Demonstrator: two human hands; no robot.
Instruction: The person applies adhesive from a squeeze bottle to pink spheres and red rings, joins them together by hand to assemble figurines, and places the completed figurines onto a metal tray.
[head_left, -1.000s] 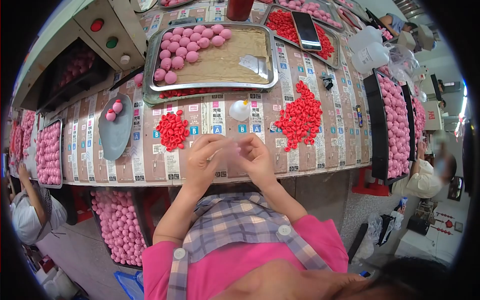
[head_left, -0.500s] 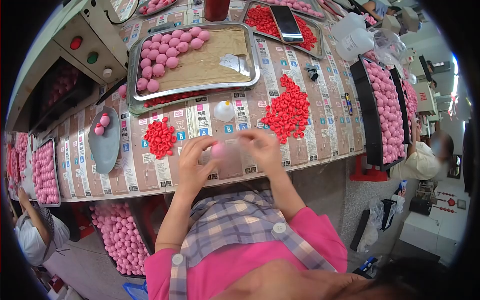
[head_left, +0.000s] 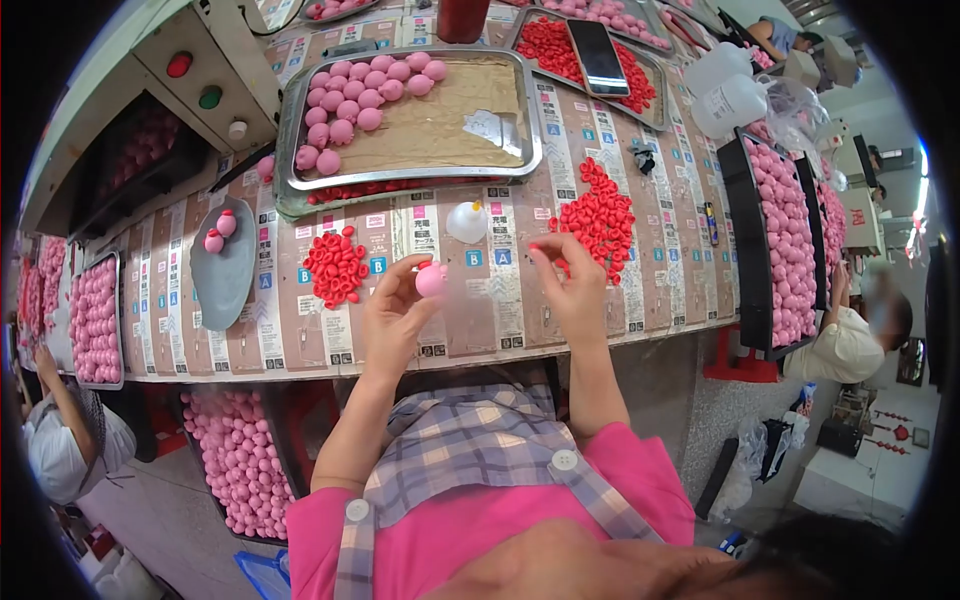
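My left hand [head_left: 393, 318] grips a pink ball [head_left: 431, 280] between thumb and fingertips, above the table's front part. The ball has small bumps on its right side. To the right, my right hand [head_left: 574, 290] is raised with thumb and forefinger together; a small red piece [head_left: 535, 246] shows at the fingertips. Behind that hand lies a pile of small red ring-like pieces [head_left: 598, 222]. A second red pile [head_left: 336, 268] lies beyond my left hand. A small white bottle [head_left: 467, 222] with a yellow tip stands between the piles.
A metal tray [head_left: 440, 180] holding pink balls stands behind. At left are a grey oval plate [head_left: 222, 290] and a machine [head_left: 215, 50]. A phone [head_left: 598, 58] rests on a tray of red pieces. A black crate [head_left: 745, 240] of pink balls stands right. Other people sit at both sides.
My right hand has moved right, away from the ball, toward the right red pile. My left hand still holds the ball. The whole view has shifted slightly.
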